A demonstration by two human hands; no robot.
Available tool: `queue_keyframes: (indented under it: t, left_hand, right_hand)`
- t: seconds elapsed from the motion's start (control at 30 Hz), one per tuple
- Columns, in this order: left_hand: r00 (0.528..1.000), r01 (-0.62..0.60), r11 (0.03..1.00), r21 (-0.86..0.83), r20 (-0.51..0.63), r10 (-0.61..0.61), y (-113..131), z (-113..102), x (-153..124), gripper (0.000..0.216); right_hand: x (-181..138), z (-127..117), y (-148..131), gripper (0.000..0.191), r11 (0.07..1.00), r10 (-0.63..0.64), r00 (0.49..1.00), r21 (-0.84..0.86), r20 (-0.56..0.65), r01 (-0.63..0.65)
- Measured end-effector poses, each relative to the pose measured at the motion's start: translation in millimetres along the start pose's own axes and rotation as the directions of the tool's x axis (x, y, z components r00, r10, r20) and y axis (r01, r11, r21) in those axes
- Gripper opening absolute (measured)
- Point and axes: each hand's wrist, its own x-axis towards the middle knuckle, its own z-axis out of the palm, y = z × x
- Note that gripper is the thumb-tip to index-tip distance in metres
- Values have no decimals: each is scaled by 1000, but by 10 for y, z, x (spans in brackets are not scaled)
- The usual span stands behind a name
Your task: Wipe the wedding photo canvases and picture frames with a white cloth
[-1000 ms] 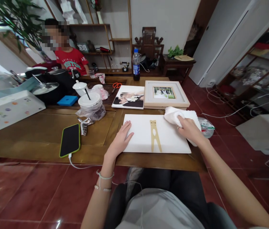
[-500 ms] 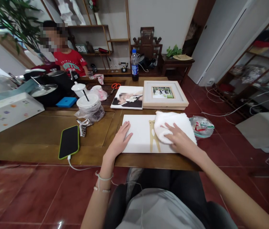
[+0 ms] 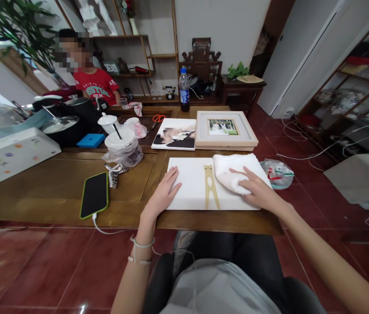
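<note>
A white flat board [image 3: 191, 185] lies face down at the near edge of the wooden table [image 3: 56, 183], with a tan wooden stand piece [image 3: 211, 187] on its back. My left hand [image 3: 163, 194] rests flat and open on the board's left edge. My right hand [image 3: 256, 192] presses a white cloth [image 3: 233, 170] onto the board's right half, fingers stretched over the cloth.
Behind the board lie a photo print [image 3: 174, 134] and a framed photo [image 3: 225, 129]. A phone [image 3: 94, 193] with a cable, a lidded cup in a bag [image 3: 122, 144], a white box [image 3: 7, 155] and a bottle [image 3: 184, 89] stand around. A person in a red shirt [image 3: 97, 85] sits opposite.
My right hand swept the cloth from the board's far right corner leftwards over the stand piece, then back to the right half. The left hand stayed put.
</note>
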Motion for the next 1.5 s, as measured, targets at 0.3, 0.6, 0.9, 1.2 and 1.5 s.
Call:
queue_keyframes:
  t: [0.3, 0.6, 0.9, 1.2, 1.5]
  left_hand:
    - [1000, 6, 1000, -9, -18, -6, 3, 9, -1, 49]
    - [1000, 15, 1000, 26, -13, -15, 7, 15, -9, 49]
    - [1000, 7, 1000, 23, -10, -7, 6, 10, -6, 49]
    - [1000, 17, 999, 33, -3, -17, 11, 1, 6, 49]
    - [1000, 11, 999, 34, -16, -11, 12, 13, -5, 49]
  right_hand:
    - [320, 188, -19, 47, 996, -26, 999, -90, -27, 23]
    - [-441, -23, -664, 43, 993, -109, 985, 50, 134, 103]
    - [-294, -31, -288, 49, 981, 48, 997, 183, 65, -59]
    - [675, 272, -30, 56, 995, 29, 999, 95, 21, -31]
    - [153, 140, -520, 53, 999, -36, 993, 23, 111, 33]
